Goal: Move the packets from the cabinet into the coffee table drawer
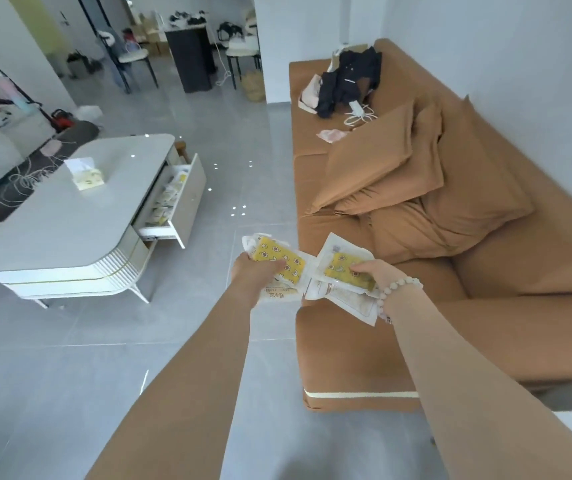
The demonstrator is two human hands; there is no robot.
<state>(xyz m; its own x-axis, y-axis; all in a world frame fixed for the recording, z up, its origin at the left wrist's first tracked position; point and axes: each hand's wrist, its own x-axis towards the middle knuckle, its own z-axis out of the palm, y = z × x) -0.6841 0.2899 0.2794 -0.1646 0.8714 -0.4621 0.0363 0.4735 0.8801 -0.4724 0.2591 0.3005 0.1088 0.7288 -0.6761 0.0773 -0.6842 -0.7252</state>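
My left hand (253,271) grips a bunch of yellow-and-white packets (283,259), held out over the grey floor. Beside it my right hand (374,275) grips a second bunch of the same packets (341,258), with pale ones hanging below. The two bunches nearly touch. To the left stands the white coffee table (70,216); its drawer (187,199) is pulled open and holds several similar packets (165,202). The cabinet is not in view.
A brown sofa (433,237) with loose cushions and black clothing runs along the right, close to my right hand. A tissue pack (85,174) lies on the table top. Cables and clutter lie beyond the table on the left. Grey tiled floor (243,150) lies between table and sofa.
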